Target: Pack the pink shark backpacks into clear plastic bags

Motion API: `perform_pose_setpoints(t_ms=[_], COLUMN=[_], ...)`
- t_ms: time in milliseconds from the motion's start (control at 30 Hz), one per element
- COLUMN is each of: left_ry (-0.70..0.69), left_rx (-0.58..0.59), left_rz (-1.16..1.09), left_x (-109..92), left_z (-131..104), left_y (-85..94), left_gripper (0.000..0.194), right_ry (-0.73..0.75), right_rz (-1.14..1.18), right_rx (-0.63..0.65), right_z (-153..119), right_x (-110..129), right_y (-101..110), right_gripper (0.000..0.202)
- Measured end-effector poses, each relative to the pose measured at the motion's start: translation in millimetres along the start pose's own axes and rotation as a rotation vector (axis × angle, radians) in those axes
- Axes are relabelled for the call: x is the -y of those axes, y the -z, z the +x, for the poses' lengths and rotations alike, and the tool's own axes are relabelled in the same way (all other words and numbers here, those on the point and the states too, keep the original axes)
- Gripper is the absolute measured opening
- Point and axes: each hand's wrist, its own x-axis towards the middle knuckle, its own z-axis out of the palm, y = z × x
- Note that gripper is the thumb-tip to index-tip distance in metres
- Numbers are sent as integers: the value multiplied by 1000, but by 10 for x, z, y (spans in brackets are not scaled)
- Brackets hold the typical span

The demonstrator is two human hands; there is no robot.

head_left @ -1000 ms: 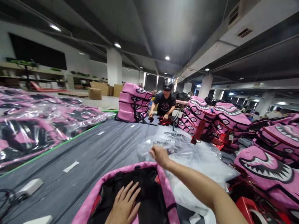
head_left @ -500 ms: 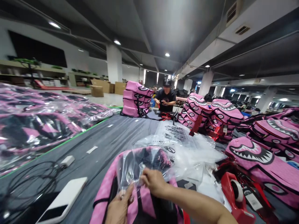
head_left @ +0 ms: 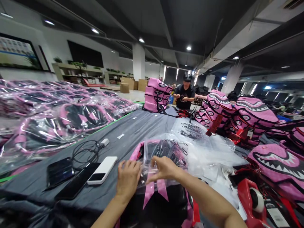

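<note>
A pink and black backpack (head_left: 163, 205) lies in front of me with its far part under a clear plastic bag (head_left: 166, 150). My left hand (head_left: 128, 179) is at the backpack's left side, its bent fingers closed over the bag's near edge. My right hand (head_left: 163, 169) is above the middle of the backpack, fingers curled on the clear film and thumb pointing left. The thumb stands a little apart from those fingers. Pink pointed strips show just below the hands. More clear bags with black print (head_left: 192, 133) lie flat beyond the backpack.
At left are a white power bank (head_left: 103, 170), a dark phone (head_left: 60, 171) and a coiled cable (head_left: 86, 152). Bagged backpacks (head_left: 83, 115) are piled behind. A red tape dispenser (head_left: 249, 202) and pink backpacks (head_left: 277, 161) are at right. A person (head_left: 185, 95) stands at the far end.
My view has swung left. My left hand has moved from a pinch on the film to the bag's left edge, and my right thumb has spread from its fingers. The film reaches nearer me.
</note>
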Motion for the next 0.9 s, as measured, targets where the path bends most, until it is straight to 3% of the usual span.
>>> perform_pose_setpoints(t_ms=[67, 167, 333, 400, 467, 600, 667, 767, 900], left_ry=[9, 40, 189, 315, 541, 1194, 1341, 1295, 1076], left_rx=[-51, -191, -289, -247, -165, 115, 167, 72, -80], left_rz=[-22, -77, -255, -357, -458, -851, -1023, -1123, -1140], left_x=[122, 175, 93, 178, 352, 756, 885, 969, 1028], left_z=[21, -55, -374, -457, -440, -76, 224, 715, 1230], left_y=[-9, 49, 45, -25, -113, -323, -442, -620, -846], left_gripper=[30, 31, 31, 35, 35, 26, 28, 30, 38], right_ry=[-103, -362, -724, -777, -774, -646, -537, -398, -285], right_rz=[-292, -516, -343, -243, -167, 93, 216, 282, 188], right_rx=[23, -91, -458, -537, -566, -572, -555, -555, -502], right_z=[-124, -286, -694, -892, -1023, -885, -635, -202, 125], right_x=[-53, -296, -908, -1125, -1293, -1525, -1614, -1740, -1943], right_y=[54, 223, 599, 681, 699, 656, 662, 729, 829], right_gripper=[27, 23, 25, 23, 18, 10, 21, 34, 41])
